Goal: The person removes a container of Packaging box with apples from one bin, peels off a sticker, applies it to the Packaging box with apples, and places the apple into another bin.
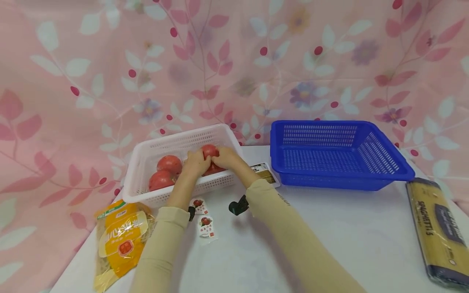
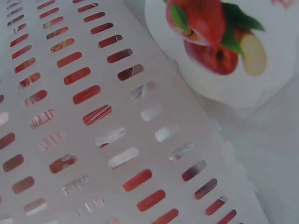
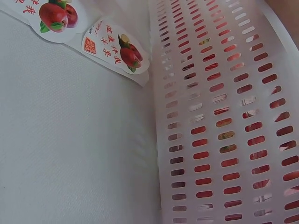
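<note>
Both hands reach into a white plastic basket [image 1: 146, 195], its slotted side wall filling much of both wrist views. My left hand [image 1: 198, 163] grips a red apple [image 1: 209, 150] from the left, while my right hand [image 1: 226, 158] holds it from the right, thumbs close together at the front. Another red fruit shows partly below the hands. Two more red apples [image 1: 170, 164] lie at the basket's left end. Through the slots of the basket wall [image 3: 224, 121], red skin and shiny clear wrap are visible. The hands themselves are hidden in the wrist views.
Apple-printed stickers [image 1: 206, 227] lie before the basket. An empty blue basket [image 1: 337, 179] stands at right, with a white-edged printed card [image 1: 264, 174] between the baskets. A yellow food bag [image 1: 122, 240] lies left, a spaghetti pack [image 1: 437, 232] far right. A floral curtain [image 1: 234, 61] hangs behind.
</note>
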Demonstrator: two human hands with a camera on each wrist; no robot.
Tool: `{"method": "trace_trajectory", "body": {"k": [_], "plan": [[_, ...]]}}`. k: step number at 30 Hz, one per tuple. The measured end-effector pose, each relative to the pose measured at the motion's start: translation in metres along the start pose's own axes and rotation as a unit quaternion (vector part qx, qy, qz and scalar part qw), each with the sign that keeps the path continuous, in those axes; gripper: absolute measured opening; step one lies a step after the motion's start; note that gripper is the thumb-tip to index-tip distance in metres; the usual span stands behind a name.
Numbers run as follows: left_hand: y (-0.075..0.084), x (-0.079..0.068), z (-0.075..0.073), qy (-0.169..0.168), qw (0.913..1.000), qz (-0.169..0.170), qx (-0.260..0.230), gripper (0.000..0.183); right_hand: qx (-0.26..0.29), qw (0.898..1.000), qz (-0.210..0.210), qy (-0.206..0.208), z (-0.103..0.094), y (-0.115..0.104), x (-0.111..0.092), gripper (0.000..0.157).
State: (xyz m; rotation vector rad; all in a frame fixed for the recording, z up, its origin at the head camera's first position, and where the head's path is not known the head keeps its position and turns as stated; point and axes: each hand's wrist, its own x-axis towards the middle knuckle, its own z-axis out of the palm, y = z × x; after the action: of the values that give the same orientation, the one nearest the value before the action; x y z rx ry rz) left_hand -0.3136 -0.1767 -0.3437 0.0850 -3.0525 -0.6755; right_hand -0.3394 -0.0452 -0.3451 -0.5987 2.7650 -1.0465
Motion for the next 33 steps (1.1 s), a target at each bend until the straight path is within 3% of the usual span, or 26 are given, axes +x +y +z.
{"method": "trace_trajectory", "body": {"k": [6, 13, 21, 25, 33], "plan": [[-0.002, 0.0, -0.003, 0.029, 0.9995, -0.002, -0.013, 0.048, 0.028, 0.999, 0.002, 0.025, -0.003, -0.003, -0.002, 0.044], [-0.002, -0.001, -0.005, 0.061, 0.9979, 0.021, 0.001, 0.052, 0.03, 0.999, -0.021, 0.03, -0.005, -0.002, -0.001, 0.043], [-0.002, -0.008, -0.004, 0.092, 0.9943, 0.039, -0.037, 0.065, 0.034, 0.993, -0.052, 0.099, -0.011, 0.0, -0.013, 0.037], [0.008, -0.013, -0.008, 0.103, 0.9926, 0.05, -0.038, 0.061, 0.015, 0.988, -0.08, 0.133, -0.018, 0.001, -0.021, 0.034], [0.036, -0.033, -0.032, 0.154, 0.9852, 0.072, -0.02, 0.056, -0.067, 0.967, -0.149, 0.196, -0.037, -0.009, -0.037, 0.035]]}}
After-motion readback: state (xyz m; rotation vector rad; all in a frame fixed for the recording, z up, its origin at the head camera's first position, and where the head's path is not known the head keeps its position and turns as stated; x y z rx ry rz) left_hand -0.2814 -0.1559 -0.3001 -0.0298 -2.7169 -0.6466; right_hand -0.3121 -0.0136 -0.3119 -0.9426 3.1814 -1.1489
